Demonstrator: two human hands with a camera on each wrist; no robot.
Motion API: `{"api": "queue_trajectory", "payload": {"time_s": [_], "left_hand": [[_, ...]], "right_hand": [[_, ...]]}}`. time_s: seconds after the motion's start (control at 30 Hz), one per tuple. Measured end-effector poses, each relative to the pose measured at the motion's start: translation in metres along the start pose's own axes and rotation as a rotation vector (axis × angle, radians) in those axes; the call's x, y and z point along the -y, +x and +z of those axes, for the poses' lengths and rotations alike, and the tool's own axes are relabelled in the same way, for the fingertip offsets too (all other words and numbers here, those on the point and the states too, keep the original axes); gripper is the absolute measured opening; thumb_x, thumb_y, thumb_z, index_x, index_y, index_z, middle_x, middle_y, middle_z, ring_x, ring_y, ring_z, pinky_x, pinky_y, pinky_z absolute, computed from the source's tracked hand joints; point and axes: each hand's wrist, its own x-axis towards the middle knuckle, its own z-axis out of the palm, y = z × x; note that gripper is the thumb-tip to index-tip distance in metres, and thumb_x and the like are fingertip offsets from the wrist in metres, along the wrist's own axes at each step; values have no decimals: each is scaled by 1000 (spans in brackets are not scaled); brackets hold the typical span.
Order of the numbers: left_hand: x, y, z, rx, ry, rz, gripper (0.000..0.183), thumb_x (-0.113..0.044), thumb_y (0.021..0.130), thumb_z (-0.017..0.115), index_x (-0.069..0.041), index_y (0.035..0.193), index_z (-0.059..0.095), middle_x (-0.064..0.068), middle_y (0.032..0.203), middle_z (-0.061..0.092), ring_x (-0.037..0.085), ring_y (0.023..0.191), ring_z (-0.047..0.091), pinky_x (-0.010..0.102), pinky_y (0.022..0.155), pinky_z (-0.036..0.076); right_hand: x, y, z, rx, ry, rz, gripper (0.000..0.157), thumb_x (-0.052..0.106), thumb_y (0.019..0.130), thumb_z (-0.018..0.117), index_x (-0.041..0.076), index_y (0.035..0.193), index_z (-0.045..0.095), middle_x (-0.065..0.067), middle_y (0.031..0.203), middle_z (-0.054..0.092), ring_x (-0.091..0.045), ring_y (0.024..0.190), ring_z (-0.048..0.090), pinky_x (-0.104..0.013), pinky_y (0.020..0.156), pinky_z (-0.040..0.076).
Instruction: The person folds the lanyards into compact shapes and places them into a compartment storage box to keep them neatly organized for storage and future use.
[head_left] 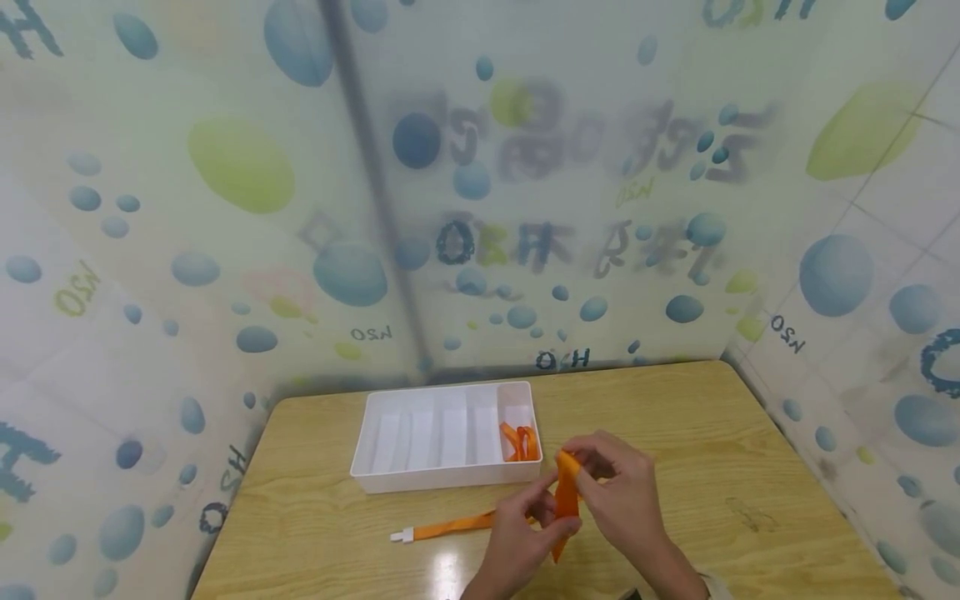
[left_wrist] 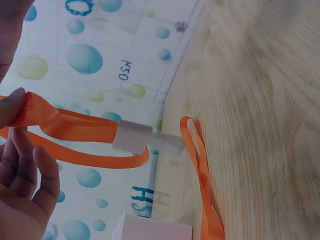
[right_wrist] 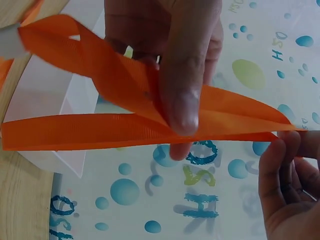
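Note:
An orange lanyard [head_left: 567, 493] is stretched upright between both hands above the table, doubled into flat layers. My left hand [head_left: 522, 532] grips its middle, and in the right wrist view the thumb [right_wrist: 185, 107] presses on the bands. Higher up, my right hand [head_left: 622, 487] pinches the folded top end. A white plastic clip [left_wrist: 134, 137] hangs from the lower end in the left wrist view, beside a drooping orange loop. A second orange lanyard [head_left: 453, 526] lies on the table left of the hands, its white clip [head_left: 403, 535] pointing left.
Behind the hands stands a white divided tray [head_left: 435, 479]. Orange lanyards [head_left: 521, 442] lie coiled in its rightmost compartment. The wooden table [head_left: 750, 467] meets a bubble-patterned curtain [head_left: 525, 292] at the back and sides.

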Motion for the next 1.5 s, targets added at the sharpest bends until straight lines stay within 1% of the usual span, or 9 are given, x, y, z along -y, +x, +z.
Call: {"api": "queue_trajectory", "payload": {"time_s": [0.13, 0.37, 0.6, 0.83, 0.97, 1.1, 1.27, 1.4, 1.5], "left_hand": [[-1, 3, -1, 29, -22, -55, 41, -14, 86, 78, -2, 124, 68, 9, 81, 70, 2, 70, 57, 23, 64, 53], [3, 5, 1, 29, -17, -11, 13, -10, 86, 77, -4, 97, 77, 12, 81, 69, 1, 73, 57, 23, 64, 53], [2, 7, 0, -1, 17, -16, 7, -11, 86, 77, -5, 87, 79, 11, 76, 66, 1, 72, 53, 21, 62, 51], [3, 9, -5, -41, 96, 19, 9, -15, 84, 80, -6, 85, 80, 4, 89, 66, 8, 82, 56, 22, 63, 50], [2, 11, -11, -46, 148, 52, 3, -4, 84, 77, -5, 84, 79, 4, 83, 67, 8, 79, 56, 23, 62, 51], [-1, 16, -19, -69, 205, 70, 14, 6, 81, 72, -5, 86, 80, 3, 79, 71, 3, 70, 54, 20, 55, 49], [-5, 24, -27, -111, 203, 27, 20, 9, 81, 69, -7, 87, 79, 3, 76, 70, 1, 62, 51, 18, 49, 44], [-8, 26, -30, -137, 160, -62, 20, 9, 81, 66, -3, 90, 79, 3, 76, 70, 2, 63, 52, 18, 51, 44], [-11, 29, -31, -155, 166, -110, 17, 7, 82, 67, -3, 88, 79, 3, 75, 69, 3, 61, 53, 18, 52, 44]], "right_hand": [[0, -1, 1, 4, 10, 1, 42, -25, 72, 69, 14, 86, 73, 7, 74, 65, -9, 58, 60, -27, 53, 55], [1, -1, 1, 1, 37, -18, 41, -25, 73, 68, 14, 87, 73, 4, 75, 66, -9, 58, 60, -25, 52, 54], [1, -4, 0, 22, 39, -40, 40, -23, 73, 70, 15, 88, 73, 5, 75, 66, -9, 58, 60, -25, 51, 54], [-5, -9, -2, 71, 49, -153, 37, -20, 68, 80, 11, 88, 72, 2, 73, 65, -7, 60, 59, -21, 50, 52], [-9, -12, -4, 98, 54, -167, 35, -16, 66, 83, 11, 86, 72, 3, 70, 63, -5, 57, 56, -20, 49, 50], [-13, -14, -5, 171, 75, -153, 32, -9, 67, 86, 13, 85, 72, 4, 69, 62, -6, 57, 55, -22, 48, 49], [-15, -15, -9, 294, 84, -88, 27, 5, 68, 90, 19, 80, 69, 4, 65, 57, -7, 56, 51, -23, 48, 47], [-16, -16, -12, 386, 78, 8, 21, 19, 73, 89, 20, 78, 69, 6, 64, 56, -4, 58, 49, -22, 49, 45], [-19, -17, -12, 425, 78, 25, 22, 25, 74, 89, 19, 76, 68, 7, 64, 55, -1, 58, 48, -22, 49, 45]]}}
